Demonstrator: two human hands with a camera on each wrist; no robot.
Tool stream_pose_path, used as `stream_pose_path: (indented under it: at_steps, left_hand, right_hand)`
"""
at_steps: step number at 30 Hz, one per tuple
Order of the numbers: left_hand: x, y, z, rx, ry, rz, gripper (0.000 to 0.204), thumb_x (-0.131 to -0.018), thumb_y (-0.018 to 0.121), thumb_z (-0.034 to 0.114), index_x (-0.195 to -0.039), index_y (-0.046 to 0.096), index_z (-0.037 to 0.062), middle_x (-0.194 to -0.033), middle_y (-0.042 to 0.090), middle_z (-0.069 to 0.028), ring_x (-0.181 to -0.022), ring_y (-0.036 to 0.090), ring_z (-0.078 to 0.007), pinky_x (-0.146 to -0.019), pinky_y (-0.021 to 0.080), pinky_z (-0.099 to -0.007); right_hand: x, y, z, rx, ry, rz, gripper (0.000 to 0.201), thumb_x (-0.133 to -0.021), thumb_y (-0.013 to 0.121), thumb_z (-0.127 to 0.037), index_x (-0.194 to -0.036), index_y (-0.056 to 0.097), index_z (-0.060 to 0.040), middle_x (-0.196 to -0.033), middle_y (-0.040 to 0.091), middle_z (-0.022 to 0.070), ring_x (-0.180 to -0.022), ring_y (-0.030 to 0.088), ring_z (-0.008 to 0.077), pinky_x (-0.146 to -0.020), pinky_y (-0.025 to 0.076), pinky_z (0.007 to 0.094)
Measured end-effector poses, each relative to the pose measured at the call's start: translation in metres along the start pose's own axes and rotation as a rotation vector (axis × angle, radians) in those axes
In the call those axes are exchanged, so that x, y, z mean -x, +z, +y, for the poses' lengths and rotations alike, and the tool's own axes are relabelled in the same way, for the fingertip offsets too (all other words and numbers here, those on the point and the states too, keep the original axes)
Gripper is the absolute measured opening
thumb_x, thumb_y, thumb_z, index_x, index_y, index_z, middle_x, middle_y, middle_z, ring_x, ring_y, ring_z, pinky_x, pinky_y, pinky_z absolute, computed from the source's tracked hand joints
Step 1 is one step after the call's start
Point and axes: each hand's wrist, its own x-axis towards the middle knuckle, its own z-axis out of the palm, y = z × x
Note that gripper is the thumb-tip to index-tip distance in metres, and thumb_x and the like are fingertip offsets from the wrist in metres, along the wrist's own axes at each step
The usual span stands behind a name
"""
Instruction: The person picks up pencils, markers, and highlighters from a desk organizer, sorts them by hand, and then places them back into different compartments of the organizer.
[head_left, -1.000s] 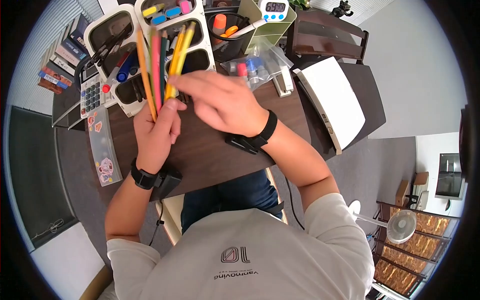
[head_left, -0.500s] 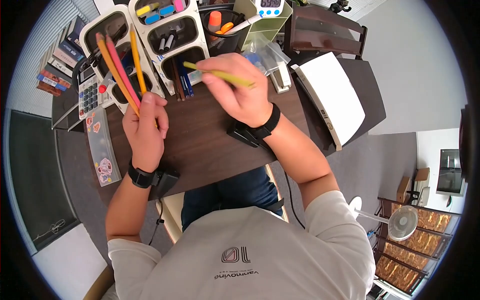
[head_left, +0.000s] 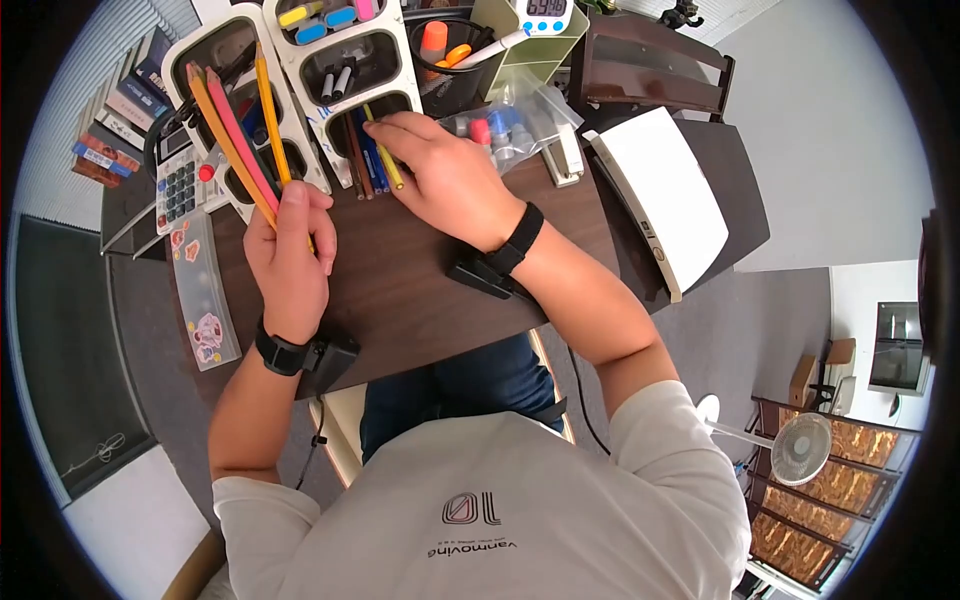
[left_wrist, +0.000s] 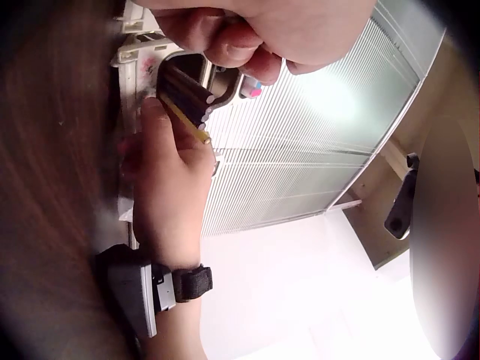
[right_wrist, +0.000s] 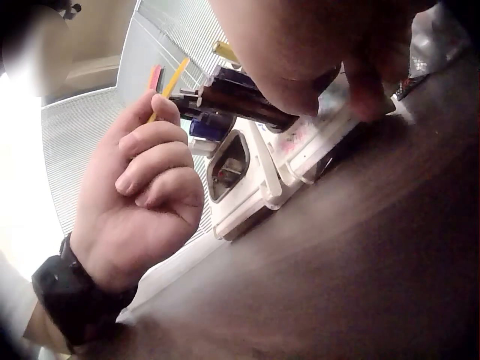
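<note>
My left hand (head_left: pixel 288 265) grips several colored pencils upright between thumb and fingers, among them an orange pencil (head_left: pixel 226 142), a pink pencil (head_left: pixel 240 135) and a yellow-orange pencil (head_left: pixel 270 115). My right hand (head_left: pixel 445 175) is at the front compartment of the white desk organizer (head_left: pixel 405 88), pinching a yellow-green pencil (head_left: pixel 396 176). That pencil leans in the compartment beside several brown and blue pencils (head_left: pixel 362 165), their ends sticking out toward me. In the left wrist view the right thumb lies close along the yellow-green pencil (left_wrist: pixel 187 120).
Behind the right hand are a black mesh pen cup (head_left: pixel 450 92), a clear bag of small bottles (head_left: pixel 515 130) and a stapler (head_left: pixel 563 160). A calculator (head_left: pixel 180 185) and a stickered clear pouch (head_left: pixel 203 300) lie at left. A white box (head_left: pixel 665 200) stands at right.
The right hand took the yellow-green pencil from the left hand's bunch, swung it right, then brought it into the front compartment. The left hand shifted slightly left with the other pencils.
</note>
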Motion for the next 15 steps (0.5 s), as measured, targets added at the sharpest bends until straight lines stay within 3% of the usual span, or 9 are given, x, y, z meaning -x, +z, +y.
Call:
stream_pose_path:
  at_steps: [5,8,10,12,15]
  left_hand:
    - [0.001,0.0,0.0,-0.001,-0.022,-0.031,0.036,-0.111,0.046,0.031,-0.094,0.059,0.0022,-0.056,0.045,0.0014,-0.046,0.033,-0.0056,-0.045,0.026,-0.0228]
    - [0.0,-0.004,-0.001,-0.036,-0.042,-0.087,0.035,-0.11,0.049,0.029,-0.096,0.064,0.001,-0.056,0.048,0.001,-0.046,0.037,-0.0049,-0.045,0.028,-0.0219]
    - [0.003,-0.005,-0.001,-0.063,-0.057,-0.127,0.035,-0.109,0.051,0.029,-0.097,0.067,0.0006,-0.057,0.05,0.001,-0.047,0.04,-0.0043,-0.045,0.029,-0.0213]
    - [0.004,-0.006,0.001,-0.125,-0.082,-0.283,0.035,-0.109,0.052,0.029,-0.098,0.069,0.0006,-0.057,0.052,0.0017,-0.048,0.041,-0.0033,-0.046,0.03,-0.0208]
    - [0.002,-0.007,0.001,-0.104,-0.068,-0.291,0.036,-0.11,0.05,0.029,-0.1,0.069,0.0005,-0.058,0.053,0.0017,-0.048,0.041,-0.0031,-0.047,0.031,-0.0203]
  right_hand:
    - [-0.001,-0.009,-0.006,0.017,0.026,0.031,0.043,-0.087,0.065,-0.007,-0.129,0.066,-0.0107,-0.114,0.068,0.0063,-0.089,0.07,0.0304,-0.069,0.058,0.041]
    - [-0.003,-0.026,-0.016,-0.063,-0.049,0.068,0.044,-0.085,0.063,-0.001,-0.129,0.067,-0.0084,-0.11,0.071,0.0098,-0.091,0.07,0.0308,-0.074,0.059,0.0382]
    - [-0.003,-0.027,-0.018,-0.121,-0.312,0.104,0.045,-0.085,0.068,-0.009,-0.129,0.067,-0.0162,-0.108,0.071,0.0027,-0.084,0.071,0.0266,-0.069,0.059,0.0368]
    - [-0.003,-0.024,-0.024,-0.174,-0.318,0.085,0.045,-0.083,0.07,-0.009,-0.128,0.068,-0.0171,-0.112,0.071,0.0025,-0.084,0.072,0.026,-0.07,0.06,0.0359]
    - [-0.002,-0.022,-0.021,-0.22,-0.343,0.145,0.042,-0.081,0.072,-0.007,-0.122,0.07,-0.0159,-0.116,0.072,0.0058,-0.087,0.073,0.0263,-0.072,0.06,0.0352]
